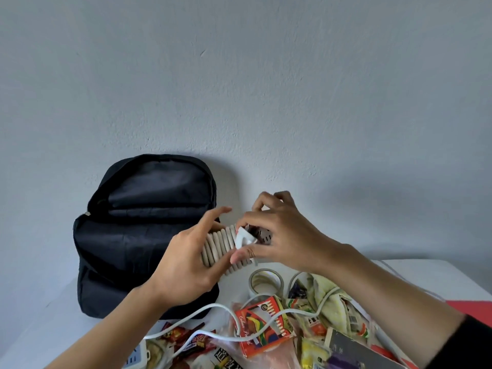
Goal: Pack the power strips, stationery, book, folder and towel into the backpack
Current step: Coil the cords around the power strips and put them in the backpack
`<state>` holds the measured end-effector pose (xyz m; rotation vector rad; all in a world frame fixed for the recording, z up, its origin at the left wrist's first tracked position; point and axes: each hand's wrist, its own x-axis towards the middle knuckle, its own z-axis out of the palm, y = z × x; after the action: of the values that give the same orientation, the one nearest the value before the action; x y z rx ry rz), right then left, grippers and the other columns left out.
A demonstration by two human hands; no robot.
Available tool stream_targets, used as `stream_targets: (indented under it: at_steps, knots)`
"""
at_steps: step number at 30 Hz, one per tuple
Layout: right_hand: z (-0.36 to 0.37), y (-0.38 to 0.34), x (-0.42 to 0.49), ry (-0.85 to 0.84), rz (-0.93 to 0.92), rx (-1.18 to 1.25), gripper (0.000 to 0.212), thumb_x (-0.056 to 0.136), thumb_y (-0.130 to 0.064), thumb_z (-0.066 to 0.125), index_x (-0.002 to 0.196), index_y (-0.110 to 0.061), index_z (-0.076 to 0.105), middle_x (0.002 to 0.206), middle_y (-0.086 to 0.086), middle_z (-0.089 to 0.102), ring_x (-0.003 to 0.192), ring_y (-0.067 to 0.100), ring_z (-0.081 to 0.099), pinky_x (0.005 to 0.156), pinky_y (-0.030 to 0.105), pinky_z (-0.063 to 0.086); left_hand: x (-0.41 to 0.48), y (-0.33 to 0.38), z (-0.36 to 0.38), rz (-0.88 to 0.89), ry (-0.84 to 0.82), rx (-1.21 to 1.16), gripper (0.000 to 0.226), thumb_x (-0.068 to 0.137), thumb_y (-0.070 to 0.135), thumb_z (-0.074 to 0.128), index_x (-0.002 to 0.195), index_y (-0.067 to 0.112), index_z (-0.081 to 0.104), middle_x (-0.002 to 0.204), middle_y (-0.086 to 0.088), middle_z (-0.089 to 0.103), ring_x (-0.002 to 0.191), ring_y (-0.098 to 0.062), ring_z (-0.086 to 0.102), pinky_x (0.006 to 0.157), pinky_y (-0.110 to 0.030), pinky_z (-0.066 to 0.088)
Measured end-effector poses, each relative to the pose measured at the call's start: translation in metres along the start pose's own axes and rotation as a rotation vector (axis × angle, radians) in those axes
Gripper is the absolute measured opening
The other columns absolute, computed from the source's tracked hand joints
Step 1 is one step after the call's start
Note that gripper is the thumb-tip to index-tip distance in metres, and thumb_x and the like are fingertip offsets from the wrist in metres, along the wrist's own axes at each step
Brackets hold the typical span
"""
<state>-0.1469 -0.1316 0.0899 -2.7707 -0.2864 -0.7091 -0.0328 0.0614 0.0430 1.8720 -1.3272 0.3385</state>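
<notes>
The black backpack (pixel 138 235) stands unzipped at the table's (pixel 426 272) far left, with only dark lining showing inside. Beside it, the left hand (pixel 186 262) grips one cord-wrapped power strip (pixel 218 246) above the table, and the right hand (pixel 282 235) pinches its white plug (pixel 246 238). A second power strip (pixel 137 355) lies at the near edge. One tape roll (pixel 263 282), one pencil box (pixel 263 326), one towel (pixel 324 291) and one red folder (pixel 474 308) lie to the right.
</notes>
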Motion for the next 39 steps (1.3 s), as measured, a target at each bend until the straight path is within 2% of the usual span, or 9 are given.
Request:
stream_targets:
  at_steps: [2,5,9,13,18,23,29,35,39]
  knots:
    - [0.008,0.001,0.002,0.233,-0.045,0.032,0.053,0.075,-0.068,0.067,0.106,-0.025,0.07,0.095,-0.005,0.053,0.107,-0.007,0.037,0.086,0.026,0.033,0.002,0.001,-0.004,-0.038,0.065,-0.079,0.068,0.086,0.066,0.064,0.142,0.035,0.041,0.105,0.012,0.069,0.084,-0.011,0.071,0.069,-0.035,0.06]
    - [0.01,0.002,0.009,0.409,0.098,0.277,0.064,0.064,-0.07,0.078,0.113,-0.035,0.057,0.106,-0.012,0.048,0.108,0.008,0.045,0.09,0.027,0.038,0.003,0.005,-0.008,-0.041,0.072,-0.141,0.063,0.087,0.062,0.066,0.137,0.032,0.043,0.104,0.007,0.069,0.082,-0.019,0.071,0.067,-0.041,0.06]
    - [0.019,-0.013,0.017,0.376,0.394,0.555,0.078,0.05,-0.077,0.08,0.113,-0.042,0.049,0.109,-0.009,0.057,0.1,0.002,0.056,0.079,0.015,0.044,0.003,0.011,-0.004,-0.021,0.148,-0.196,0.05,0.09,0.05,0.069,0.127,0.022,0.051,0.101,0.009,0.069,0.085,-0.021,0.07,0.068,-0.041,0.058]
    - [0.021,-0.014,0.029,0.219,0.529,0.662,0.073,0.047,-0.076,0.086,0.099,-0.033,0.059,0.085,-0.003,0.071,0.078,0.019,0.071,0.07,0.045,0.063,0.0,-0.001,-0.004,-0.03,0.174,-0.204,0.046,0.091,0.045,0.071,0.124,0.023,0.049,0.1,0.008,0.069,0.085,-0.02,0.071,0.068,-0.041,0.059]
    - [0.027,-0.024,0.045,0.173,0.48,0.68,0.069,0.046,-0.062,0.095,0.092,-0.027,0.056,0.086,0.003,0.071,0.077,0.025,0.069,0.067,0.05,0.062,-0.006,-0.021,-0.003,-0.034,0.222,-0.143,0.059,0.086,0.053,0.074,0.13,0.025,0.047,0.112,0.014,0.067,0.096,-0.016,0.071,0.076,-0.036,0.059]
    - [0.048,-0.026,0.067,0.331,0.409,0.553,0.07,0.048,-0.064,0.093,0.093,-0.028,0.052,0.091,-0.005,0.065,0.08,0.011,0.06,0.067,0.032,0.055,0.007,-0.039,-0.017,-0.145,0.167,-0.029,0.072,0.081,0.066,0.071,0.138,0.038,0.036,0.101,0.02,0.068,0.09,-0.006,0.07,0.076,-0.025,0.057]
    - [0.077,-0.034,0.101,0.454,0.333,0.516,0.067,0.047,-0.064,0.091,0.091,-0.033,0.052,0.096,-0.01,0.063,0.09,0.004,0.058,0.069,0.01,0.04,0.011,-0.075,-0.063,-0.193,-0.037,-0.417,0.074,0.083,0.052,0.073,0.143,0.041,0.03,0.122,-0.007,0.058,0.107,-0.023,0.067,0.087,-0.041,0.062]
    - [0.106,-0.036,0.147,0.528,0.362,0.573,0.063,0.05,-0.058,0.094,0.09,-0.028,0.055,0.094,-0.012,0.064,0.093,0.006,0.059,0.073,0.015,0.042,0.018,-0.134,-0.124,-0.248,0.088,-0.297,0.034,0.1,0.058,0.045,0.124,0.038,0.057,0.124,0.006,0.062,0.121,-0.007,0.059,0.101,-0.028,0.049]
    - [0.126,-0.034,0.178,0.524,0.434,0.644,0.064,0.052,-0.058,0.094,0.092,-0.025,0.056,0.097,-0.009,0.065,0.093,0.009,0.061,0.078,0.03,0.052,0.016,-0.215,-0.145,-0.503,-0.017,0.282,0.017,0.105,0.025,0.054,0.118,0.025,0.065,0.117,0.002,0.067,0.112,-0.022,0.064,0.092,-0.029,0.046]
